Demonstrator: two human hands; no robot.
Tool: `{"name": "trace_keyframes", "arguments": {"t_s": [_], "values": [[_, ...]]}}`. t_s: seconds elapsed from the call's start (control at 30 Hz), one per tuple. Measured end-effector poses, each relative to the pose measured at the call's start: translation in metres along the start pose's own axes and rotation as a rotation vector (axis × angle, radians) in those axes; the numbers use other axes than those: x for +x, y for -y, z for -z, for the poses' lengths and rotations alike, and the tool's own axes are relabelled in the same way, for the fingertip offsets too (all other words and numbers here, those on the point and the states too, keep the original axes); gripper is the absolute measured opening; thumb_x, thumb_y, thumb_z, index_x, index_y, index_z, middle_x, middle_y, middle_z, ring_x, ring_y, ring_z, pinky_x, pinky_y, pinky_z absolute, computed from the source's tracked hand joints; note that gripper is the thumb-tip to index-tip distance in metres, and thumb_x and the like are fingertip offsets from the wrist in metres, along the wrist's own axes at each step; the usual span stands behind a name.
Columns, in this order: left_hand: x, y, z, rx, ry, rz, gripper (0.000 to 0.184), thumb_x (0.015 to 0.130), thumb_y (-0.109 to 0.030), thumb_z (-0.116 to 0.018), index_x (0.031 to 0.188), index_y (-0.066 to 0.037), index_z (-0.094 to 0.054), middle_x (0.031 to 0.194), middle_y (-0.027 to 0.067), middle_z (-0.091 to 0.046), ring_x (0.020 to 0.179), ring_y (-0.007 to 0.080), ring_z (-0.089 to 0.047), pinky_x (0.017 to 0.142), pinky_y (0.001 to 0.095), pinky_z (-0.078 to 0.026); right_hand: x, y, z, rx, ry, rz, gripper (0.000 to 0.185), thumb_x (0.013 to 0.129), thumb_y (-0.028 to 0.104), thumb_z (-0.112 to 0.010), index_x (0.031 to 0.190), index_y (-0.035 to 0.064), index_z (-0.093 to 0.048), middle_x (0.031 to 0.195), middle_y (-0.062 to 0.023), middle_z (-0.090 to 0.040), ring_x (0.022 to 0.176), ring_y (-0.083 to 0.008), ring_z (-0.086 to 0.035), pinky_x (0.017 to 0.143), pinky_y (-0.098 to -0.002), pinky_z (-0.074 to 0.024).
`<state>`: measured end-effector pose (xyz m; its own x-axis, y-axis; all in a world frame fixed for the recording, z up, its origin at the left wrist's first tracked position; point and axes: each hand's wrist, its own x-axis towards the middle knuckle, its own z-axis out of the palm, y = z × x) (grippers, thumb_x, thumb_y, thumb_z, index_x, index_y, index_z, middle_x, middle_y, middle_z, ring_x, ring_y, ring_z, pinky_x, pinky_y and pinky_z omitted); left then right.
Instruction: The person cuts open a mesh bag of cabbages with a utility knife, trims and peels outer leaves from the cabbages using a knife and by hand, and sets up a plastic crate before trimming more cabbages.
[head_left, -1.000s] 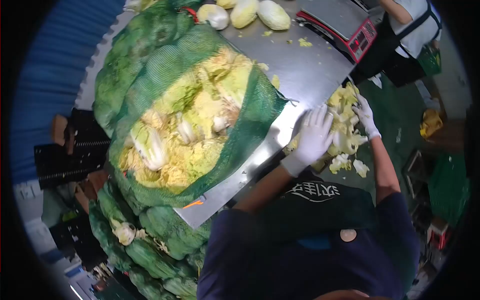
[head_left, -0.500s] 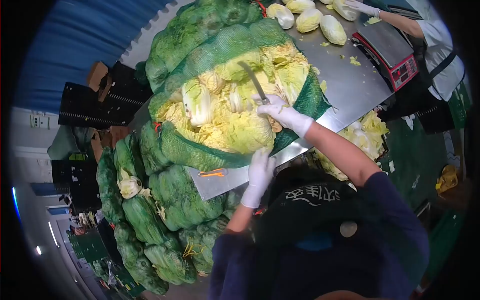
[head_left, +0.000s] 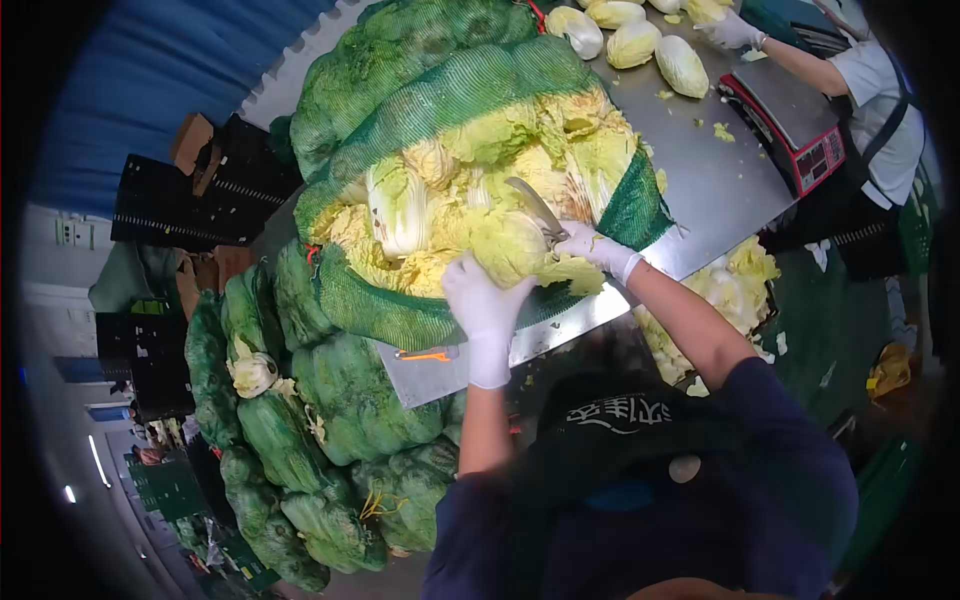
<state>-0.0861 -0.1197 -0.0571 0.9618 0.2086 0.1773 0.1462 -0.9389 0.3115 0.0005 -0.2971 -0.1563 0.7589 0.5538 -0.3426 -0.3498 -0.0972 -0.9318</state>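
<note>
My right hand (head_left: 597, 249), in a white glove, grips a knife (head_left: 537, 206) whose curved blade points up and left over an opened green mesh sack (head_left: 400, 312). Under the blade lies a napa cabbage (head_left: 503, 243) with pale yellow-green leaves. On its near left side my left hand (head_left: 486, 308), also gloved, holds the cabbage with thumb and fingers around it. A loose leaf (head_left: 573, 273) hangs at the cabbage's base, just below my right hand. More napa cabbages, one with a white stem side up (head_left: 398, 212), fill the sack.
Trimmed cabbages (head_left: 682, 66) lie on the metal table (head_left: 725, 215) near a red scale (head_left: 800, 150). A co-worker's gloved hand (head_left: 733, 30) reaches in there. An orange cutter (head_left: 425, 355) rests at the near corner. Full mesh sacks (head_left: 365, 405) are stacked left; a leaf-filled bin (head_left: 725, 290) stands below right.
My left hand has moved up and left onto the cabbage's side. My right hand and the knife have dropped to the cabbage's base, and a leaf now hangs loose there.
</note>
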Motion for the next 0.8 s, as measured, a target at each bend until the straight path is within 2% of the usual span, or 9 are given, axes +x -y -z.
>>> {"name": "trace_keyframes", "arguments": {"t_s": [0.1, 0.17, 0.27, 0.37, 0.43, 0.5, 0.6, 0.63, 0.8], "values": [[0.006, -0.004, -0.009, -0.039, 0.153, -0.043, 0.087, 0.05, -0.035, -0.086, 0.114, 0.005, -0.042, 0.104, 0.0204, -0.049, 0.102, 0.037, -0.046, 0.089, 0.0427, -0.039, -0.017, -0.002, -0.008, 0.166, -0.016, 0.236, 0.053, 0.073, 0.006, -0.052, 0.125, 0.0003, -0.051, 0.114, -0.0058, -0.06, 0.099, -0.0124, -0.055, 0.084, -0.0246, -0.0446], [0.002, -0.005, -0.031, -0.395, 0.025, -0.105, 0.082, 0.049, -0.03, -0.086, 0.111, 0.003, -0.042, 0.101, 0.0208, -0.048, 0.099, 0.0378, -0.047, 0.088, 0.0452, -0.039, -0.038, 0.004, -0.013, 0.255, -0.058, 0.286, 0.056, 0.073, 0.006, -0.051, 0.129, 0.0008, -0.05, 0.116, -0.0057, -0.059, 0.102, -0.0141, -0.055, 0.091, -0.0244, -0.0417], [0.0, -0.037, -0.024, -0.288, -0.081, -0.213, 0.081, 0.049, -0.027, -0.085, 0.112, 0.003, -0.043, 0.104, 0.0219, -0.048, 0.098, 0.0391, -0.047, 0.089, 0.0463, -0.038, -0.052, 0.01, -0.017, 0.522, -0.131, 0.328, 0.049, 0.076, 0.008, -0.051, 0.124, -0.0001, -0.051, 0.112, -0.006, -0.06, 0.101, -0.0139, -0.056, 0.09, -0.025, -0.043], [0.007, -0.091, 0.023, -0.124, -0.254, -0.609, 0.082, 0.048, -0.022, -0.082, 0.116, 0.002, -0.043, 0.116, 0.0247, -0.047, 0.103, 0.0406, -0.046, 0.09, 0.0485, -0.039, -0.076, 0.023, -0.007, 0.686, -0.227, 0.412, 0.045, 0.079, 0.011, -0.052, 0.123, 0.0007, -0.051, 0.11, -0.0054, -0.06, 0.101, -0.0134, -0.055, 0.088, -0.0258, -0.044], [0.004, -0.13, 0.061, -0.149, -0.225, -0.758, 0.083, 0.049, -0.022, -0.081, 0.118, 0.001, -0.041, 0.119, 0.0255, -0.046, 0.106, 0.0417, -0.046, 0.09, 0.0488, -0.039, -0.075, 0.011, 0.012, 0.928, -0.236, 0.681, 0.044, 0.085, 0.009, -0.057, 0.126, 0.0009, -0.048, 0.121, -0.0068, -0.056, 0.109, -0.0153, -0.055, 0.094, -0.0295, -0.0451], [-0.007, -0.163, 0.079, -0.243, -0.244, -0.885, 0.084, 0.048, -0.022, -0.081, 0.119, 0.001, -0.041, 0.121, 0.0256, -0.046, 0.106, 0.0418, -0.046, 0.091, 0.049, -0.039, -0.117, 0.017, 0.043, 0.746, -0.478, 0.707, 0.046, 0.08, 0.014, -0.059, 0.124, 0.0014, -0.05, 0.112, -0.0064, -0.059, 0.101, -0.0126, -0.056, 0.086, -0.0272, -0.0462], [-0.012, -0.19, 0.059, -0.609, -0.228, -1.078, 0.091, 0.046, -0.017, -0.083, 0.123, -0.002, -0.035, 0.124, 0.0254, -0.044, 0.108, 0.042, -0.046, 0.093, 0.048, -0.04, -0.23, 0.064, 0.073, 0.32, -0.538, 0.689, 0.049, 0.081, 0.014, -0.056, 0.127, -0.0001, -0.049, 0.115, -0.0081, -0.059, 0.105, -0.0142, -0.057, 0.094, -0.0296, -0.0438], [-0.011, -0.2, 0.041, -0.734, -0.185, -1.125, 0.093, 0.045, -0.015, -0.083, 0.123, -0.003, -0.034, 0.124, 0.0252, -0.043, 0.108, 0.0419, -0.046, 0.093, 0.0475, -0.04, -0.254, 0.084, 0.067, 0.249, -0.724, 0.655, 0.055, 0.078, 0.012, -0.053, 0.131, -0.0013, -0.045, 0.121, -0.0097, -0.057, 0.113, -0.0153, -0.053, 0.097, -0.03, -0.0421], [-0.008, -0.237, -0.08, -0.893, 0.02, -1.313, 0.095, 0.046, -0.014, -0.083, 0.125, -0.003, -0.032, 0.128, 0.0221, -0.041, 0.114, 0.0414, -0.044, 0.098, 0.0473, -0.038, -0.283, -0.004, 0.107, 0.193, -0.958, 0.586, 0.058, 0.074, 0.004, -0.05, 0.132, 0.0, -0.047, 0.132, -0.0094, -0.05, 0.122, -0.0175, -0.047, 0.104, -0.029, -0.0342]]}}
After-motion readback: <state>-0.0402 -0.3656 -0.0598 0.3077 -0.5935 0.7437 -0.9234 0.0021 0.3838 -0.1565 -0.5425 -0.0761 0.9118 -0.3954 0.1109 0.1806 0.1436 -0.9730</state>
